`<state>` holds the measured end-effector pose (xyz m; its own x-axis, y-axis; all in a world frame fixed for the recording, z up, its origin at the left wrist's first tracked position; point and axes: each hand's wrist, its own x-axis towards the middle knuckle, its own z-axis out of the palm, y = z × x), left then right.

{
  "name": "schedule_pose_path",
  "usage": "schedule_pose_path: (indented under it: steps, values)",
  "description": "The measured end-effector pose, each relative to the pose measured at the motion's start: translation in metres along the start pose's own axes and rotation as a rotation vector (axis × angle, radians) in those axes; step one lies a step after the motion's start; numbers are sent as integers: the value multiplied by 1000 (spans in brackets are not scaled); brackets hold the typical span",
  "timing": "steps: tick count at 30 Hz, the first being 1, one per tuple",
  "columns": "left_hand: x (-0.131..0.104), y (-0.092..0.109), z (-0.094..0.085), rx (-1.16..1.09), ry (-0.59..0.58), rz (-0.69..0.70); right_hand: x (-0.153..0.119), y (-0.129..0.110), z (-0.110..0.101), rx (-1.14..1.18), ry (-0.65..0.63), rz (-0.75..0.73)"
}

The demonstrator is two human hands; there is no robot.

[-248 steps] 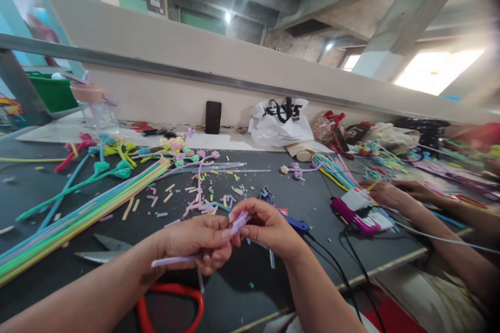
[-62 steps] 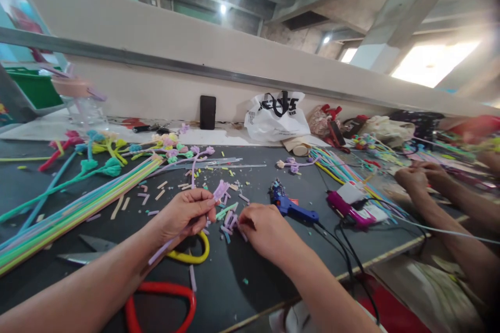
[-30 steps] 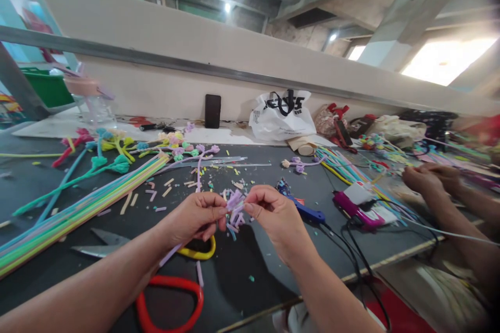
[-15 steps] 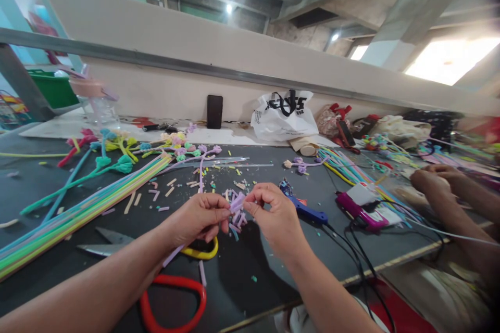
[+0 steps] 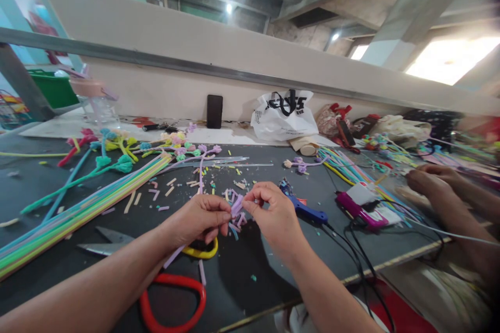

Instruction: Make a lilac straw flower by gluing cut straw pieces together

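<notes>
My left hand [image 5: 203, 217] and my right hand [image 5: 273, 213] meet over the middle of the table. Between them is a short lilac piece of pipe cleaner [image 5: 236, 206], pinched at each end by thumb and fingers. A longer lilac stem [image 5: 174, 256] runs down from beneath my left hand. Cut lilac bits [image 5: 242, 218] lie just under the fingers. Large scissors [image 5: 202, 296] with one red and one yellow handle lie spread under my left forearm, which covers their middle. A blue glue gun [image 5: 308, 212] rests right of my right hand.
A bundle of pastel pipe cleaners [image 5: 97, 200] fills the left, with finished-looking fuzzy flowers [image 5: 124, 164] behind it. A phone [image 5: 214, 112] and white bag [image 5: 285, 119] stand at the back. Cables and a magenta plug device [image 5: 361, 212] lie right, near another person's hands [image 5: 433, 184].
My hands stay almost in place, with only a slight shift of the fingers on the lilac piece. The other person's hands at the right have moved a little to the left.
</notes>
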<state>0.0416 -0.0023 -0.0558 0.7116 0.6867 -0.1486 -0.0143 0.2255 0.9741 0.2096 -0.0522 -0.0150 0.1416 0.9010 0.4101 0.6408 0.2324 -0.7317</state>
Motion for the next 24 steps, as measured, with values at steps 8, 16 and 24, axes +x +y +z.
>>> schedule_pose_path:
  steps: [8,16,24]
  values:
    - [-1,1,2,45,-3,2,0,3,1,-13,-13,-19]
    - [-1,1,2,67,9,8,0,3,2,-27,-9,-56]
    - [-1,1,2,68,1,11,-1,2,4,8,-5,-45]
